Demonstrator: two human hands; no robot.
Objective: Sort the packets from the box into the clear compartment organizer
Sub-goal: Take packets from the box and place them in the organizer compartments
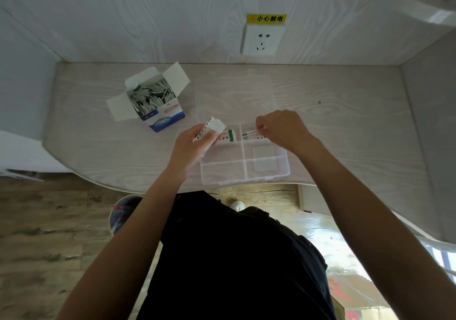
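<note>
Right hand (281,129): grip pinching one packet (251,134), lowering it into the organizer (246,169)'s far-right compartment. Left hand (195,141): clasping spare packets (214,125). Packets: seemingly light, thin, flexible; best edge-pinched. Box (158,102): sitting far-left on table (345,112).

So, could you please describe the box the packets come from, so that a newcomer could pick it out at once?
Start at the wall socket under the yellow sign, then drop to the pale wooden desk and look left of the clear organizer. There stands the small cardboard box, flaps open, crammed with packets; its blue and white front sets it apart.
</note>
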